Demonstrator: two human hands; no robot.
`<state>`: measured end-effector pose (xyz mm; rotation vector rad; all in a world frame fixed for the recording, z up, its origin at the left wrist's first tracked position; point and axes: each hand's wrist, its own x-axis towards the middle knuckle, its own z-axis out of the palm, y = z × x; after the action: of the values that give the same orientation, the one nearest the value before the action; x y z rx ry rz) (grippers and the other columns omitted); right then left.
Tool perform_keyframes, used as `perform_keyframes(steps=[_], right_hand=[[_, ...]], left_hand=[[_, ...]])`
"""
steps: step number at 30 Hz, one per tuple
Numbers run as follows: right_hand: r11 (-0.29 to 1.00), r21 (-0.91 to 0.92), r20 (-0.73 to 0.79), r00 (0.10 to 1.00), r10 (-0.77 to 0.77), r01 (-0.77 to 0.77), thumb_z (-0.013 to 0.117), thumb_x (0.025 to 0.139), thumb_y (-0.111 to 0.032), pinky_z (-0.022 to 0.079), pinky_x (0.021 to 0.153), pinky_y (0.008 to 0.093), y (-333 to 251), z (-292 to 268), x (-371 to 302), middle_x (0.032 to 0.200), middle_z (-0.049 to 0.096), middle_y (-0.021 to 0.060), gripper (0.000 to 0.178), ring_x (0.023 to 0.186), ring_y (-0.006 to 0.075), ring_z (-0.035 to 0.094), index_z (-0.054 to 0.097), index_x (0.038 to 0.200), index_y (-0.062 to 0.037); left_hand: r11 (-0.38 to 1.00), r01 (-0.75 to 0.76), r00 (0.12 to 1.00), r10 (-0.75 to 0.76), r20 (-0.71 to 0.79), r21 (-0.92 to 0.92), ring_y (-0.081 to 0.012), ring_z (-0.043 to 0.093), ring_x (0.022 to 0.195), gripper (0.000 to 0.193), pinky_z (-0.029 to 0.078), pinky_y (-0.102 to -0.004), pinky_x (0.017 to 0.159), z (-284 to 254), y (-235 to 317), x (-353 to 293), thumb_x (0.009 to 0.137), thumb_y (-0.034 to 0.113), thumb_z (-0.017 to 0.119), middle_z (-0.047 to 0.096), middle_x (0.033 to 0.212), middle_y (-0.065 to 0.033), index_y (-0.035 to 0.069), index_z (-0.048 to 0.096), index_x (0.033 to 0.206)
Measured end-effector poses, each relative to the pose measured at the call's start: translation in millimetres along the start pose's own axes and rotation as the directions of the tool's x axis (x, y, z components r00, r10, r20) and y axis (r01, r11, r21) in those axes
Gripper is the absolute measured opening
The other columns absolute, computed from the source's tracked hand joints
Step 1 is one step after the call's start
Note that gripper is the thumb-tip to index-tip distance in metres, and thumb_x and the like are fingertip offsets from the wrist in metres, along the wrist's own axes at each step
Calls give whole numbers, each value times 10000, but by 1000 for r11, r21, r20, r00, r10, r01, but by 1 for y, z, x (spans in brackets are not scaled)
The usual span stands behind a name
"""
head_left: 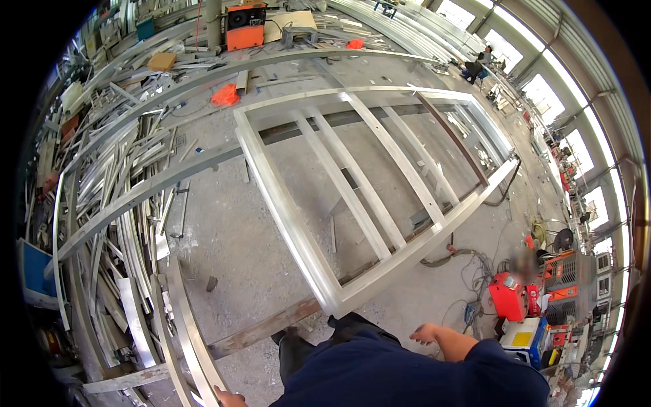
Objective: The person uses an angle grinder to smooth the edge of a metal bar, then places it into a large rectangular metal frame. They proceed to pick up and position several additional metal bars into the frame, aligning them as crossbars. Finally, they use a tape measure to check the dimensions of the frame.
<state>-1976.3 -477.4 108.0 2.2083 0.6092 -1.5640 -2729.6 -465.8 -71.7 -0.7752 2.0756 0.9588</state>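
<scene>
A long silvery metal bar (190,332) runs up from the lower edge at the left. My left hand (232,398), partly cut off by the picture's edge, has its fingers closed on the near end of this bar. My right hand (426,334) hangs in the air to the right of my body, holding nothing, its fingers loosely apart. In front of me lies a large silvery metal frame (288,220) with several crossbars and one dark brown bar (451,139). Its near corner is close to my legs, and neither hand touches it.
Long support beams (152,183) pass beneath the frame. Heaps of metal offcuts (129,224) cover the left side. Red machine (507,297), blue-white box (525,339) and loose cables (475,285) stand at right. An orange machine (244,37) and seated person (479,66) are farther off.
</scene>
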Motion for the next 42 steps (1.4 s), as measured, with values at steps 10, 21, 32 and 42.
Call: perform_keyframes(steps=[10,21,32,42], right_hand=[[970,234,-132,991,-29,60,665,923,-338,584,773,366,-44,50,-66,1095,697,135,456,928,247,688,648,1212,14],[941,322,-164,985,-54,106,693,902,-369,570,734,365,-41,93,-77,1037,708,138,489,864,222,681,653,1188,26],[872,484,-223,974,41,74,719,888,-282,558,673,344,59,141,-104,935,725,126,380,803,201,685,674,1100,31],[774,626,-192,981,37,93,705,904,-276,548,642,337,205,163,-35,971,712,124,359,797,212,674,673,1086,31]], left_hand=[[925,172,971,-101,219,-339,-251,622,948,432,428,-432,947,-19,7,35,880,480,684,644,952,-67,59,614,947],[974,148,652,-225,724,170,-381,641,1008,718,445,-557,985,10,88,-14,833,643,616,681,1105,-147,99,562,1298],[498,-594,796,256,548,631,-321,683,973,732,551,-413,846,135,54,-40,668,315,906,684,1148,-177,-84,626,1214],[980,-158,630,3,776,124,-206,598,564,500,491,-338,491,119,30,-200,755,594,682,582,670,-38,118,551,836]])
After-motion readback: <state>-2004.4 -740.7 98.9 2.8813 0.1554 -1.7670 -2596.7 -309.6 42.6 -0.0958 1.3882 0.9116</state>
